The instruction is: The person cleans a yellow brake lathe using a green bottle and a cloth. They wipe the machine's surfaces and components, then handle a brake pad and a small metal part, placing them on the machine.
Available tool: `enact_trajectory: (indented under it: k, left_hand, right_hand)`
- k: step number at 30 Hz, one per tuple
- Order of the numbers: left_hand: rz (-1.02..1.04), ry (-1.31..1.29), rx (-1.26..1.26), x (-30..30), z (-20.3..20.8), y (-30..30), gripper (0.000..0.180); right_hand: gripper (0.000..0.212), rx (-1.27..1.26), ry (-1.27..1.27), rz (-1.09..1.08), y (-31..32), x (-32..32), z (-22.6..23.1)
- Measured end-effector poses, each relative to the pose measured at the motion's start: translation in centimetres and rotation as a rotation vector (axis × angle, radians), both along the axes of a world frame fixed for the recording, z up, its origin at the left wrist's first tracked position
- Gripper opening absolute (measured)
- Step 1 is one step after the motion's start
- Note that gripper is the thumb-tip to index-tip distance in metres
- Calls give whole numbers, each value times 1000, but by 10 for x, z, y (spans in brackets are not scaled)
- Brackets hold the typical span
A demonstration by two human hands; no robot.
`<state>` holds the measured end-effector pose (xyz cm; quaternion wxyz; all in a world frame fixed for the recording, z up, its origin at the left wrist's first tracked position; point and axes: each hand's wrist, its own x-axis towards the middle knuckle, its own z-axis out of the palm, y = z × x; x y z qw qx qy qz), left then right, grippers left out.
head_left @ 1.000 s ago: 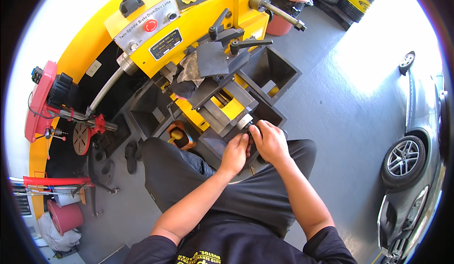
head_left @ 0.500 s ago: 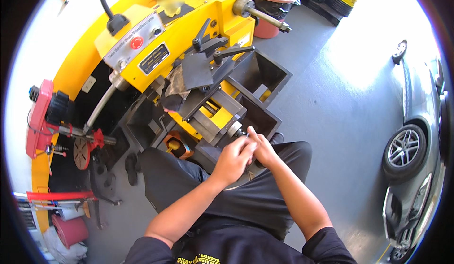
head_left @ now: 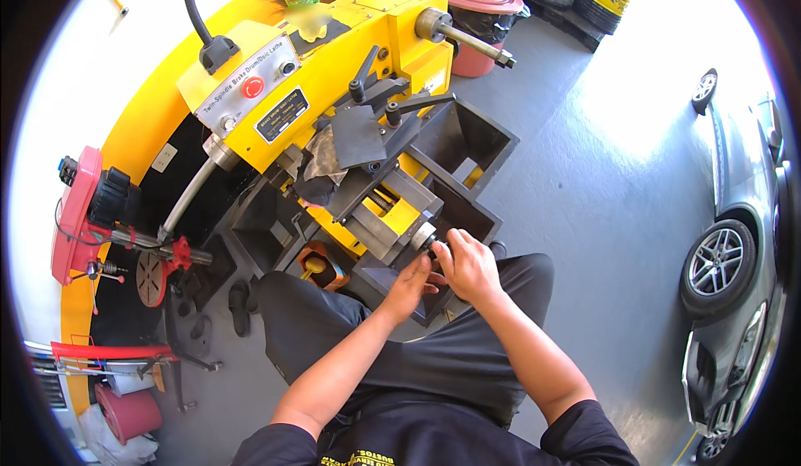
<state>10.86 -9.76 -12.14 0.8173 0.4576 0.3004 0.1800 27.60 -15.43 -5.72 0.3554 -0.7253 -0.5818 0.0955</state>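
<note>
A yellow brake lathe [head_left: 350, 45] stands in front of me. From the near end of its slide sticks a silver dial [head_left: 423, 235] with a dark crank handle [head_left: 434, 247]. My right hand [head_left: 470, 267] is closed at this handle, its thumb and forefinger beside the dark part. Just left of it and lower, my left hand [head_left: 406, 289] has its fingers curled in, with thumb and fingertips against the underside of the handle. The hands hide most of the handle. A dark flat plate [head_left: 359, 136] and black clamp levers [head_left: 365, 74] sit on the slide above.
Open dark metal bins [head_left: 471, 145] flank the lathe base. An orange-black container [head_left: 321, 266] sits by my left knee. A red drill press [head_left: 79, 211] stands left, a lidded red bin [head_left: 477, 3] behind the lathe, and a grey car [head_left: 734, 299] at right.
My hands, close together half a second ago below the dial, have come apart a little and are now at the crank handle. The view has shifted slightly.
</note>
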Motion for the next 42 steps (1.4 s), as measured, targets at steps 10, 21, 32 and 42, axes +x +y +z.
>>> enact_trajectory:
  k: [10,21,32,42]
  left_hand:
    - [-35,5,-200,20,1,5,76]
    - [50,155,-12,10,34,0,64]
    - [192,354,-2,28,45,6,61]
    - [7,210,98,2,40,6,51]
  right_hand:
    - [69,-169,949,-143,7,-2,-53]
    - [72,-362,363,-76,0,10,12]
    - [56,-259,338,8,11,15,3]
    - [67,-439,541,52,11,29,-18]
